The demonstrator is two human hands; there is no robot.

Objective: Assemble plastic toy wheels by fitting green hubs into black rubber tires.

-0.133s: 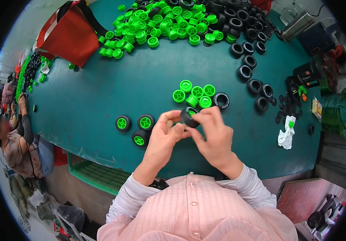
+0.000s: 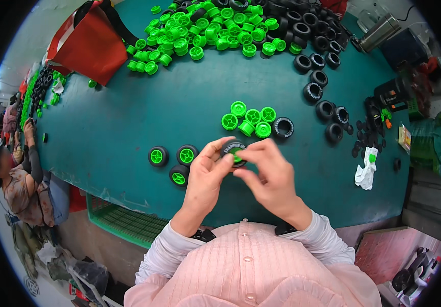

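Observation:
A toy wheel, a black rubber tyre (image 2: 228,145) with a green rim (image 2: 237,155) in it, is held just above the table. My left hand (image 2: 205,176) closes on its left side, thumb and fingers on the tyre. The fingers of my right hand (image 2: 274,176) press at the green rim from the right, the thumb a little below and apart from the tyre. Left of my left hand lie three wheels with green rims in them, one of them a wheel (image 2: 157,156) set apart. Beyond my hands sits a small group of loose green rims (image 2: 252,116) beside a bare tyre (image 2: 283,127).
Green rims (image 2: 210,30) are heaped at the far side, with black tyres (image 2: 302,30) to their right. A red bag (image 2: 90,46) stands at the far left. Crumpled white paper (image 2: 366,171) lies on the right. Another person (image 2: 23,189) sits at the left edge.
The held wheel has turned so its lettered side faces up more. My right thumb has moved away from the left fingers, and its other fingers have shifted over the rim.

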